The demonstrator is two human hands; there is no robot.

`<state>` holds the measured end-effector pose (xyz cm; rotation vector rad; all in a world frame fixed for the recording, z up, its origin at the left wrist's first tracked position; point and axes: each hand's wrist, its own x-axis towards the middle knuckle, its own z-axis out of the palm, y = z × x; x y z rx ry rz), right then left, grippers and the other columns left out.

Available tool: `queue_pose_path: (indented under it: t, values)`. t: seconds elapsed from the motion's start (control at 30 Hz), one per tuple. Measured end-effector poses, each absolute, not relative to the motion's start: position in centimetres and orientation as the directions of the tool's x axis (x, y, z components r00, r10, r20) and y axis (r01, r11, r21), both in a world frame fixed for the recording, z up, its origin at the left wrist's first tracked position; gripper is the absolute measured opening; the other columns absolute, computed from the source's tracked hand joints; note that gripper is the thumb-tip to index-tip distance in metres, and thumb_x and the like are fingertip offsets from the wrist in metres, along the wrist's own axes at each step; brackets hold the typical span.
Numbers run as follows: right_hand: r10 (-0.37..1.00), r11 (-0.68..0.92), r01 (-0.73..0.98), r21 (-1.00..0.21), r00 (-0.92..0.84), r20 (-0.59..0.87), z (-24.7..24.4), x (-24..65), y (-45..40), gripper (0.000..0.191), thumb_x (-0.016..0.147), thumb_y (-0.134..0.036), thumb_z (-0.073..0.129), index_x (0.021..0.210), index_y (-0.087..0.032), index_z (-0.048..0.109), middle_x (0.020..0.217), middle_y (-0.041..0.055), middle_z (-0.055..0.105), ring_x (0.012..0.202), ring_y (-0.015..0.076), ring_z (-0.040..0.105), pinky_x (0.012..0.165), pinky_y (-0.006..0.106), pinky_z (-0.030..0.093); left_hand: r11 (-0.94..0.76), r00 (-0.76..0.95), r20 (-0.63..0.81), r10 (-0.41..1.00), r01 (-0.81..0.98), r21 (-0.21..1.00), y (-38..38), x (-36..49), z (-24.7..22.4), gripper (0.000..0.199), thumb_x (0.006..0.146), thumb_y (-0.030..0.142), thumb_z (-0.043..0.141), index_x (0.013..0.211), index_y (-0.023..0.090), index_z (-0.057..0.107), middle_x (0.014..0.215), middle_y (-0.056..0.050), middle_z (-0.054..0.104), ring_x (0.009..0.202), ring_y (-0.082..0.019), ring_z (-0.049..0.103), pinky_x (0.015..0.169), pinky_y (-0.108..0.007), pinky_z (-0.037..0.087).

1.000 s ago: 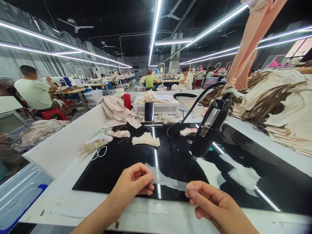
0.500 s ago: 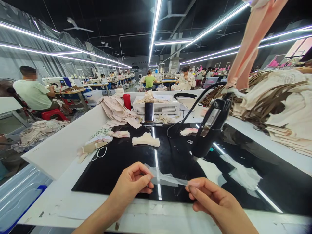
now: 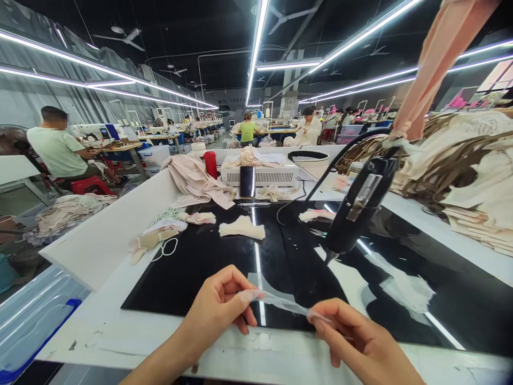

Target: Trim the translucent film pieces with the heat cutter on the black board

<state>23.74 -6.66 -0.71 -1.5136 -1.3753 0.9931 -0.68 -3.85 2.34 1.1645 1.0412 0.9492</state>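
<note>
Below my fingers (image 3: pixel 237 307), the view's edge crops both my forearms (image 3: pixel 172 350); above and right, it cuts off the pink cloth (image 3: pixel 444 64).

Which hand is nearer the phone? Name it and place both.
Left: the left hand is on the near side of the phone, almost straight in front; the right hand is also this side, but farther right.

1) Over the glossy black panel's (image 3: pixel 176 283) near edge, the left hand (image 3: pixel 220 299) and right hand (image 3: pixel 352 331) pinch a translucent strip (image 3: pixel 280 303) by its ends
2) Lying on the panel: a cream fabric piece (image 3: pixel 242 228)
3) Above the panel's right half: a black handheld tool (image 3: pixel 360 206), nozzle down
4) Beyond the panel's far edge: an upright smartphone (image 3: pixel 247 182), a vented white box (image 3: pixel 264 176), a red container (image 3: pixel 210 164)
</note>
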Motion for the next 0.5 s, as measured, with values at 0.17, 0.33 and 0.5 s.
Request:
queue_pose_path:
  t: [0.17, 0.33, 0.5]
  values:
    - [0.959, 0.246, 0.586, -0.772, -0.03, 0.283, -0.9, 24.5, -6.9, 0.041, 0.078, -0.045, 0.076, 0.117, -0.033, 0.076, 0.121, 0.0053, 0.076, 0.099, 0.0258, 0.071, 0.086, 0.033, 0.061, 0.111, 0.317, -0.129, 0.939, 0.075, 0.991, -4.3, -0.1, 3.3, 0.028, 0.087, 0.039, 0.074, 0.083, 0.017, 0.058, 0.088, -0.006, 0.074, 0.054, -0.011, 0.065, 0.041, -0.016, 0.039]
    - [0.863, 0.504, 0.546, -0.669, -0.298, 0.407, -0.5, 23.5, -5.8, 0.055, 0.083, -0.037, 0.079, 0.136, -0.033, 0.066, 0.135, 0.0085, 0.071, 0.125, 0.0305, 0.065, 0.102, 0.042, 0.057, 0.049, 0.363, -0.124, 0.924, 0.211, 0.976, -4.4, 0.7, 4.2, 0.018, 0.087, 0.032, 0.071, 0.083, 0.018, 0.06, 0.077, -0.001, 0.071, 0.055, -0.01, 0.062, 0.051, -0.02, 0.044]
    - [0.923, 0.365, 0.455, -0.812, -0.29, 0.253, 0.5, 21.8, -4.8, 0.013, 0.09, -0.033, 0.069, 0.083, -0.029, 0.079, 0.074, 0.0006, 0.071, 0.071, 0.0187, 0.064, 0.066, 0.027, 0.052, -0.063, 0.358, -0.055, 0.932, 0.309, 0.949, -4.0, 0.8, 4.6, 0.017, 0.089, 0.035, 0.07, 0.086, 0.019, 0.067, 0.072, 0.001, 0.063, 0.061, -0.012, 0.057, 0.056, -0.022, 0.041]
